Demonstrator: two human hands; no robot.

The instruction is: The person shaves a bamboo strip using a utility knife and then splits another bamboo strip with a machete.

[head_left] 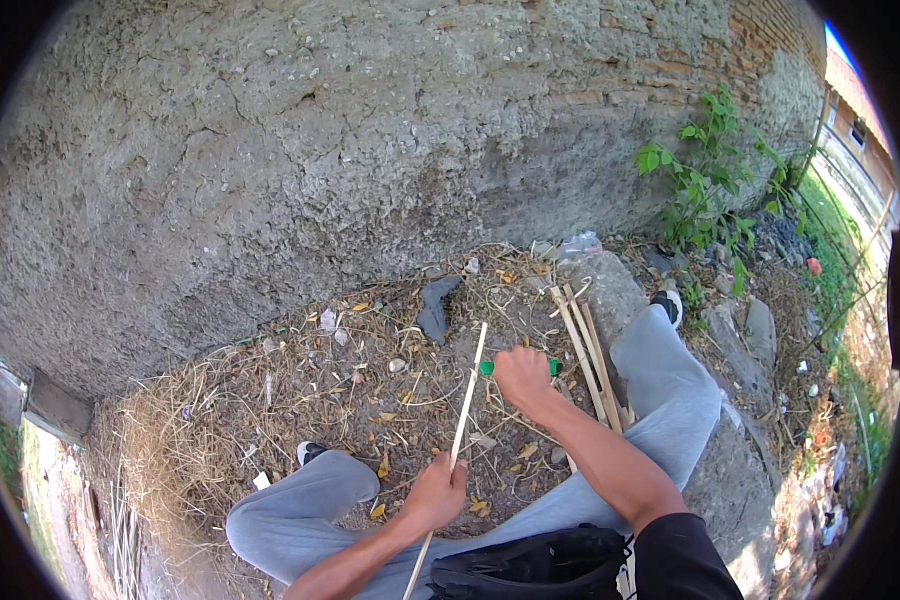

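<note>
My left hand [438,494] is closed round a long, thin, pale wooden strip [467,400], which slants up and away from my lap. In my right hand [523,380], wrapped in a fist, is a green-handled tool [555,368]. Green shows on both sides of the fist, and its left end meets the strip near the upper part. The fingers hide most of the tool, so I cannot make out its blade or exact kind. Several similar wooden strips [592,360] lie just right of my right hand, beside my right leg.
A rough, crumbling wall [370,170] rises in front. Dry straw [190,430], leaves and shavings cover the ground, with a dark scrap [435,308] near the wall. A large stone [610,290] and a green plant [710,180] stand right. Something black [530,565] rests at my lap.
</note>
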